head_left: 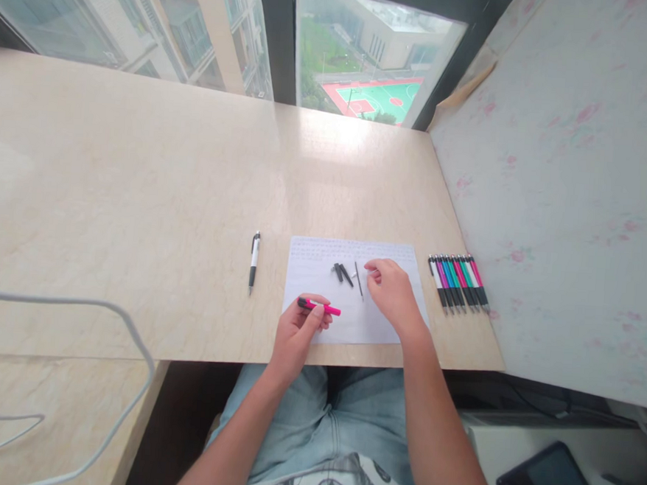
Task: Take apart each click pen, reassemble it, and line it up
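My left hand (298,333) is closed round a bright pink pen barrel (330,310) with a black end, held just above the sheet of paper (345,329). My right hand (391,291) hovers over the paper's right side, its fingers bent and thumb a little apart, with nothing visible between them. Just left of its fingertips lies a thin dark pen refill (358,280). Beside that are black pen parts (346,275) and a small piece at their upper left, too small to name.
A white-and-black pen (254,262) lies left of the paper. Several coloured pens (458,283) form a row at the right, near the flowered wall (572,178). A white cable (124,317) loops over the desk's left part. Windows stand behind the desk (166,187).
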A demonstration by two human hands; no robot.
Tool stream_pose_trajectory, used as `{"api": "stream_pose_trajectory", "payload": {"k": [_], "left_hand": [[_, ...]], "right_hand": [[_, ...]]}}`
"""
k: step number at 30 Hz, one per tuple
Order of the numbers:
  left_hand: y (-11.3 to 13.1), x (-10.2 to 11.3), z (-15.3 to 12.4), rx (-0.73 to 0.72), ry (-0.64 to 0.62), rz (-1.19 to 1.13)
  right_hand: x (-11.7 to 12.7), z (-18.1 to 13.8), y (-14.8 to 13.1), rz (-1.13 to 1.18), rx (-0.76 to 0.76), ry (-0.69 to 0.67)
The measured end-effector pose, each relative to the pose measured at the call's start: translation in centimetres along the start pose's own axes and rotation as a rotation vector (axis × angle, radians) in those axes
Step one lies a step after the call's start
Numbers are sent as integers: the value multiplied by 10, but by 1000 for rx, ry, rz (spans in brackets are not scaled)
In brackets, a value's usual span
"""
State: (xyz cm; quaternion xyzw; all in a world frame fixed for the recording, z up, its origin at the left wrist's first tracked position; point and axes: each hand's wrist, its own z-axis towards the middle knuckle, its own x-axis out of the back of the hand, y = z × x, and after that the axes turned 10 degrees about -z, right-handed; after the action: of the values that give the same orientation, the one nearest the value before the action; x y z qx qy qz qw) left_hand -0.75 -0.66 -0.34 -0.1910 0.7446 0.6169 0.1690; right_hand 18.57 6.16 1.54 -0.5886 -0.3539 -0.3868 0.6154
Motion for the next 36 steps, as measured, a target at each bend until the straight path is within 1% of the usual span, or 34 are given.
{"api": "stream_pose_trajectory", "payload": {"k": [4, 9, 15, 19, 23, 28, 33, 36], "left_hand": [[-1, 1, 0, -1, -19, 15], [-2, 2, 1, -1, -29, 47], [-3, 3, 1, -10, -33, 62], [-3, 3, 1, -9, -34, 52], [-3, 4, 1, -3, -35, 49], [-4, 5, 1, 1, -41, 49], [-5, 5, 1, 8, -39, 52], [-4, 3, 1, 5, -33, 63]], "right_hand": [[-2, -4, -1, -23, 22, 11], [-7, -2, -13, -87, 61, -33], [-11, 6, -18, -184, 46, -63], [-11, 7, -17, -139, 54, -63], [-5, 4, -8, -62, 62, -30], [-1, 2, 5, -65, 31, -7], [-7, 2, 3, -22, 67, -30], [-6, 0, 2, 15, 58, -12]]}}
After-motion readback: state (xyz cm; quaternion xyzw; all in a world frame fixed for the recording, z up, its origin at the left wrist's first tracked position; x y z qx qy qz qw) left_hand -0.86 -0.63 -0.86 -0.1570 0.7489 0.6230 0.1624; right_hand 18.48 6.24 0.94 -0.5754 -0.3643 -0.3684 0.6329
